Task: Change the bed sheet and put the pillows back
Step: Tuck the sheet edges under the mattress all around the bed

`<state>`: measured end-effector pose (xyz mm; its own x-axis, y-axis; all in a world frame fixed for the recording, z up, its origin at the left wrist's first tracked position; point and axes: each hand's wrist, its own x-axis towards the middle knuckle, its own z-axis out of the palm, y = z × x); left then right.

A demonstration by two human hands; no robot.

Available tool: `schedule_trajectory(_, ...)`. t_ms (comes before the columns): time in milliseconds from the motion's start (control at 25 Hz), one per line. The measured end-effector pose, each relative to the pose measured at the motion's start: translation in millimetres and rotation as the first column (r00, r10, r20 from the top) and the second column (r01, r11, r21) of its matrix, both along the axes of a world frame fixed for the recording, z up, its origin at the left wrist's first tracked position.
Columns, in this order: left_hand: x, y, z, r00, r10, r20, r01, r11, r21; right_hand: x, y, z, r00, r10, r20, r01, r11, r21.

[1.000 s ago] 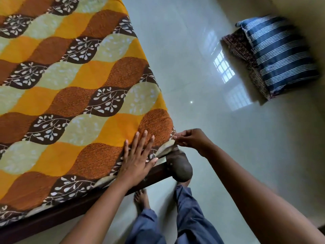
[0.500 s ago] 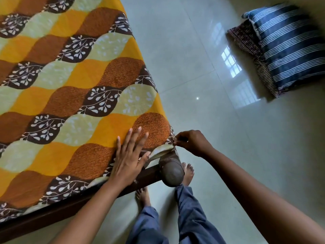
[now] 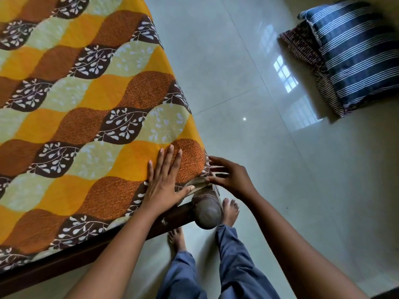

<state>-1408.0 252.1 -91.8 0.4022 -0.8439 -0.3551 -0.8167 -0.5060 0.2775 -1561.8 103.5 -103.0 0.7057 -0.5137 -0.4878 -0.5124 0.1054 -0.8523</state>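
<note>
Left hand point(image 3: 164, 184) flat, fingers straight, pressing leaf-patterned bed sheet point(image 3: 97, 104) at near corner of bed point(image 3: 54, 269). Right hand point(image 3: 232, 180) just beside, fingers extended against sheet's corner fold above round bedpost point(image 3: 208, 212). Two pillows point(image 3: 354, 52) stacked on tiled floor point(image 3: 237, 83), well apart.

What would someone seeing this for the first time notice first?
The bed sheet, in bold orange, yellow and brown leaf shapes, fills the left side. At its near corner the left hand lies flat on it, and the right hand touches the corner's edge above the round bedpost. On the floor at upper right, a blue striped pillow lies on a darker patterned pillow.
</note>
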Motion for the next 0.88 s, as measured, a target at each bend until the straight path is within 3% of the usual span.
schedule_trajectory(80,-3.2,4.8,13.1,0.999,0.045,-0.032,-0.047,0.995,-0.082,-11.1,1.8,0.7,0.998,0.057,0.021,-0.052,0.985,-0.162)
schedule_trajectory(280,-14.5,29.1,15.4,0.974,0.123,0.191,-0.075,0.968,-0.240,11.2,-1.5,-8.0,0.978,0.186,0.096,-0.121,0.876,-0.467)
schedule_trajectory(400,-18.6,35.6,12.0,0.984,0.113,0.138,-0.063,0.944,-0.324,10.0,-3.3,-8.3,0.951,0.299,0.080,-0.200,0.792,-0.577)
schedule_trajectory(520,-19.2,39.5,10.3,0.995,0.080,0.053,-0.063,0.961,-0.269,12.1,-2.0,-4.2,0.910,0.411,-0.052,-0.335,0.657,-0.675)
schedule_trajectory(640,-17.3,30.7,17.6,0.987,0.150,-0.059,-0.159,0.967,-0.201,15.8,-1.8,17.8,0.920,0.294,-0.259,-0.388,0.774,-0.500)
schedule_trajectory(720,-22.2,24.5,34.9,0.962,0.244,-0.122,-0.263,0.948,-0.178,13.4,-1.5,46.6,0.955,0.162,-0.250,-0.266,0.840,-0.473)
schedule_trajectory(880,-41.0,32.0,79.1,0.887,0.356,-0.295,-0.419,0.888,-0.190,-6.7,14.3,116.6,0.982,0.040,-0.183,-0.121,0.881,-0.457)
